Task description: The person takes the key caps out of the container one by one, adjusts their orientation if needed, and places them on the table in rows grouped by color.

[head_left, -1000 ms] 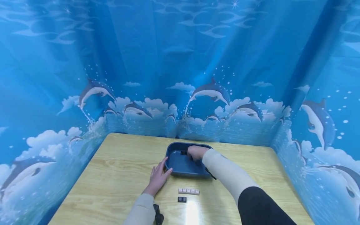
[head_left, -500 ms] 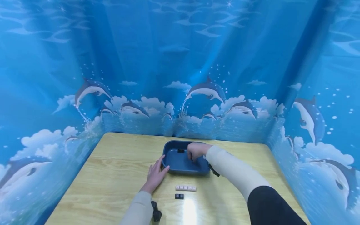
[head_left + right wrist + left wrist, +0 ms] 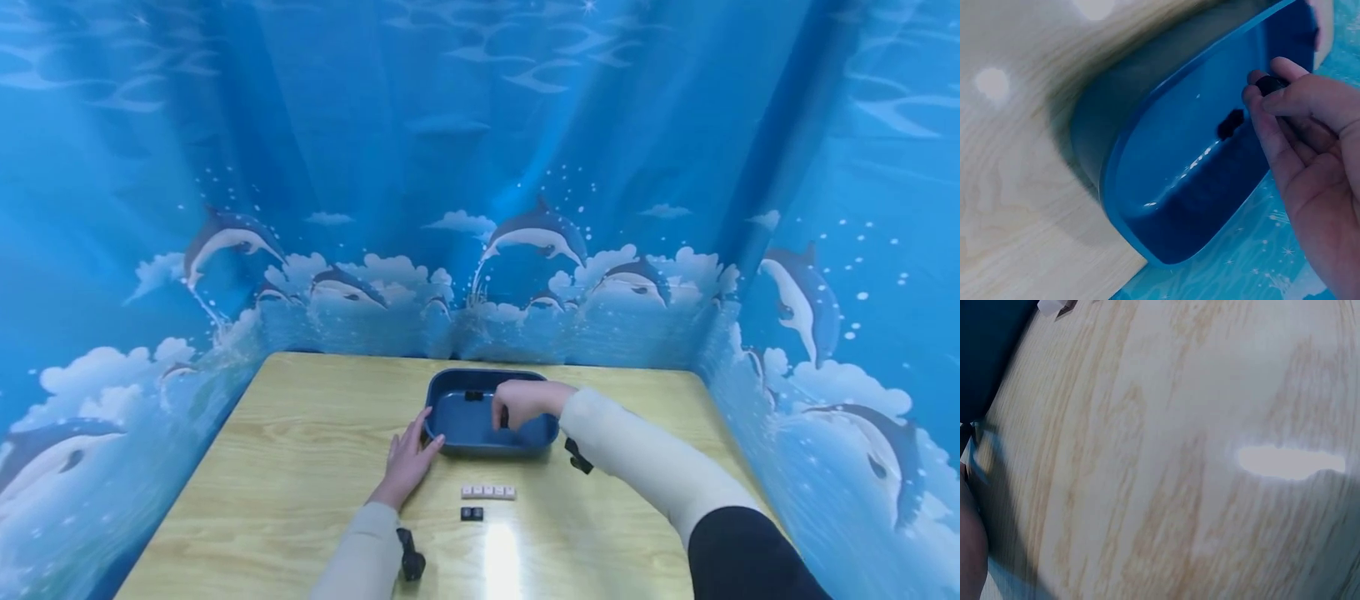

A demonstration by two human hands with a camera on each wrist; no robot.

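"Cloth (image 3: 420,167), blue and printed with dolphins, fills the upper half of the head view and runs down both sides. What sits below it?"

"A wood-grained table (image 3: 300,467), across the lower half. After that, a pale sleeve (image 3: 652,462) slants in from the lower right, black further up the arm."

"And then?"

"A blue tray (image 3: 457,429), just below the centre of the frame, standing on the table."

"How are the hands?"

"The right hand (image 3: 525,402) is over the right part of the tray, thumb and fingertips drawn into a narrow pinch. The left hand (image 3: 407,461) touches the tray's near left corner — fingers stretched out, thumb apart from them."

"Anything smaller?"

"A row of pale blocks (image 3: 488,492), lower centre, in front of the tray. Just below it, two black blocks (image 3: 472,514) side by side; their markings are too small to read."

"Inside the tray?"

"A dark pair (image 3: 473,396), near the far wall, left of the right hand. Smallest of all — a black piece (image 3: 1269,84), held in that pinch, upper right of the right wrist view."
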